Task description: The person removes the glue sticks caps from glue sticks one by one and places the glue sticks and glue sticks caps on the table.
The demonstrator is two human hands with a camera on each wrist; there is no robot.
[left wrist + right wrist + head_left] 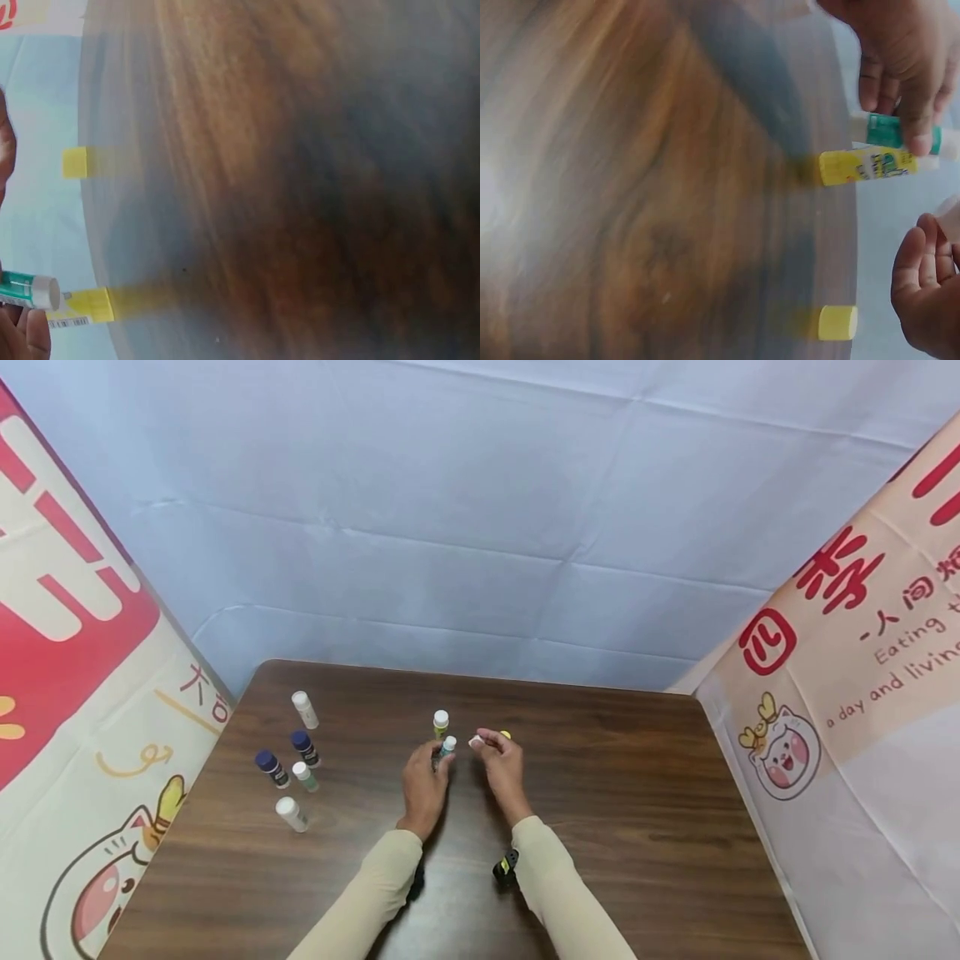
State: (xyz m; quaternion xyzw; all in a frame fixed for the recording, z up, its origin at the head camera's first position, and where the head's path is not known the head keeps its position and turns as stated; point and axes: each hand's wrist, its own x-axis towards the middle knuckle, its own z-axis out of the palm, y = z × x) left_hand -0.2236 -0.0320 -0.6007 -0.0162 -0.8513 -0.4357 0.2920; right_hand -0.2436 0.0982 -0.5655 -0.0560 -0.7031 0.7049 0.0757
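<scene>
My left hand (425, 787) grips a green-and-white glue stick (885, 131) between thumb and fingers, its white end facing up in the head view. To the right of it, my right hand (504, 775) pinches a small white cap (476, 741) at its fingertips, a short gap away from the glue stick. Just behind the left hand stands a yellow glue stick (440, 722) with a white top, partly hidden in the head view. A yellow cap (838, 322) sits on the table beyond the right hand, mostly covered by its fingers in the head view.
On the left of the brown table (637, 827) stand several tubes: two with navy caps (272, 768), a green one (305, 777) with a white cap, and two white ones (291, 814). Hanging cloth (480, 568) lines the back and sides.
</scene>
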